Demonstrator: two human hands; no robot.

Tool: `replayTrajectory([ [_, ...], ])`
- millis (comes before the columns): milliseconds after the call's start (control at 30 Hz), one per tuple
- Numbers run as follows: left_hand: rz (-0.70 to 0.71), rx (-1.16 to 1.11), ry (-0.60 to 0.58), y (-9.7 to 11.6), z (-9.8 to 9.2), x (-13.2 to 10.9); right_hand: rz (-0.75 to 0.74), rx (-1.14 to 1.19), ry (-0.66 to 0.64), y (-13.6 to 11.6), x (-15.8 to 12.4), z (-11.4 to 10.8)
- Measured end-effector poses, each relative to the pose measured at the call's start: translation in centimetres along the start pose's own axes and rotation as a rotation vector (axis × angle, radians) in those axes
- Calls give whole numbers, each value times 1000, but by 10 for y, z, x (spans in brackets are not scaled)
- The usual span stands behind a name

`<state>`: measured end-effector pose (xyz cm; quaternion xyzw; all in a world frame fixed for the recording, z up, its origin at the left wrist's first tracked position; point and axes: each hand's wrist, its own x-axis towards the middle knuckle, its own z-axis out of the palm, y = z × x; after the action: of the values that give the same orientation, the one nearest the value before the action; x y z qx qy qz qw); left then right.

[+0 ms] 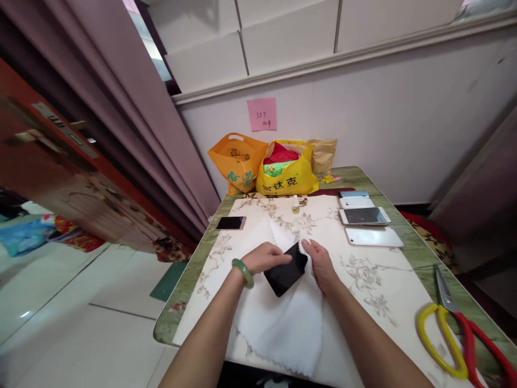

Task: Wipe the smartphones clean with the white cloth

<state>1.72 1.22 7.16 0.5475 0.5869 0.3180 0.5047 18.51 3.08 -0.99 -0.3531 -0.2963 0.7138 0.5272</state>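
A black smartphone point(285, 276) is held tilted above the table, its dark face toward me. My left hand point(264, 260) grips its upper left side, the thumb or a finger lying across the dark face. A white cloth with a zigzag edge point(288, 334) hangs under and around the phone and spreads over the table. My right hand point(320, 262) is closed on a bunched part of this cloth, pressed against the phone's upper right end. The fingers behind the phone and cloth are hidden. A green bangle point(243, 272) circles my left wrist.
Another phone point(231, 223) lies at the left. Several phones lie at the right, among them a white one point(374, 237). Scissors point(446, 307) rest at the right edge. A small bottle point(295, 205), an orange bag point(238, 161) and a yellow bag point(287, 180) stand farther back.
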Motion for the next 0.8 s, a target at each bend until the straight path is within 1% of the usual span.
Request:
replayTrajectory([
  [33, -18, 79, -140, 0, 3, 6, 7, -2, -18, 1, 0, -1],
  [67, 4, 126, -197, 0, 7, 12, 10, -4, -24, 2, 0, -2],
  [100, 28, 151, -208, -1, 12, 16, 7, -6, -18, 3, 1, -3],
  [133, 43, 155, -193, -3, 16, 19, 3, -8, -1, 3, 1, -4],
  [267, 45, 68, -59, -14, 29, 26, -8, 3, 95, 1, 5, -5],
  [400, 46, -34, 58, -22, 37, 34, -26, 10, 143, 0, 8, -3],
  [500, 44, -91, 128, -25, 46, 42, -32, 44, 174, 1, 10, -3],
  [600, 46, -118, 179, -26, 57, 47, -45, 58, 235, 4, 11, -2],
  [700, 55, -151, 270, -27, 64, 50, -66, -6, 271, 6, 11, -1],
  [800, 70, -193, 406, -27, 67, 57, -127, -152, 258, 7, 7, 2],
])
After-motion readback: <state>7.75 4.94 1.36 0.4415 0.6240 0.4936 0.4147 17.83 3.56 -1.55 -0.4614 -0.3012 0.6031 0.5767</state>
